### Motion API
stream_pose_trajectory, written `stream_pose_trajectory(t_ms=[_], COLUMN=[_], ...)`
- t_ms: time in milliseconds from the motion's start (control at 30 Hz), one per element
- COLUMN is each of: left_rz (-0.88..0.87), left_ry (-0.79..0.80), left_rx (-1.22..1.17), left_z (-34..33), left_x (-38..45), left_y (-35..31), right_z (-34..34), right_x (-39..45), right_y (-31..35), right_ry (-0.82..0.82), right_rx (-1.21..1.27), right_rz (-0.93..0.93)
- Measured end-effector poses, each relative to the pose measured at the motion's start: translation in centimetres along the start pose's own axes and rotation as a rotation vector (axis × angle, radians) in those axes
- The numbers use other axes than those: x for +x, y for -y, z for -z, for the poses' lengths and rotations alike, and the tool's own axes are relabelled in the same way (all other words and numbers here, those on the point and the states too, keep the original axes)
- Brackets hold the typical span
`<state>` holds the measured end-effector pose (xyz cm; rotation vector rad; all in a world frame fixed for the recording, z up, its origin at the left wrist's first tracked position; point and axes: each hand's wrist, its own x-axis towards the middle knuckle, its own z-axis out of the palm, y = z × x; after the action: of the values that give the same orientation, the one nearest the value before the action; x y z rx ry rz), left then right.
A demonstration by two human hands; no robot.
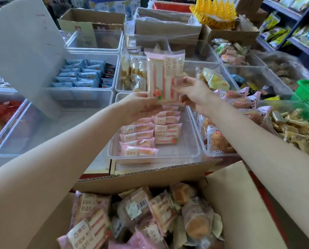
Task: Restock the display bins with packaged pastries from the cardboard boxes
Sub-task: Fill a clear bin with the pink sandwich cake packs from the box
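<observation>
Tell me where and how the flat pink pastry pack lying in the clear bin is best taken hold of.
Probably by its two long edges, coming from straight above. The flat pack lies face up on the bin floor with bare plastic on its right and near sides; a row of packs crowds its left. Fingers go right, thumb left. Both the left hand and right hand now hold another pack.

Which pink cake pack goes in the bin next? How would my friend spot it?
Find the clear bin with rows of pink packs, just past the big cardboard box. Above it, the left hand and right hand hold one pink pack. It alone stands upright in the air.
</observation>
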<state>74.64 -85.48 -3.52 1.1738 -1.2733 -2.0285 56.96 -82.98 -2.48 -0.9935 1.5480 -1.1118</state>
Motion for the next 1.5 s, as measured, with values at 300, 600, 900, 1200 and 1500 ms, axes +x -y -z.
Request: stream_pose_trajectory(t_ms=[300, 600, 900, 1200, 1500], left_rz=[0.182, 0.191, -0.135, -0.771, -0.046], left_ry=[-0.151, -0.096, -0.250, -0.029, 0.608], left_rx=[0.690, 0.897, 0.882, 1.096, 1.565], left_z=[3.3, 4.0, 2.8, -1.6, 1.8], left_x=[0.2, -1.3, -3.2, -9.0, -12.3], left_y=[6.0, 8.1, 8.4, 9.7, 20.8], right_z=[-1.0, -3.4, -3.7, -2.0, -5.7], right_x=[0.1, 2.3, 1.3, -9.7, -18.1], right_y=[-6.2, -12.1, -12.6, -3.9, -11.7], right_ry=[0.184, 0.263, 0.472, 0.316, 0.817], right_rx=[-1.617, -1.769, -1.571, -0.748, -1.141], right_rz=[0.198, 0.155, 0.068, 0.345, 0.063])
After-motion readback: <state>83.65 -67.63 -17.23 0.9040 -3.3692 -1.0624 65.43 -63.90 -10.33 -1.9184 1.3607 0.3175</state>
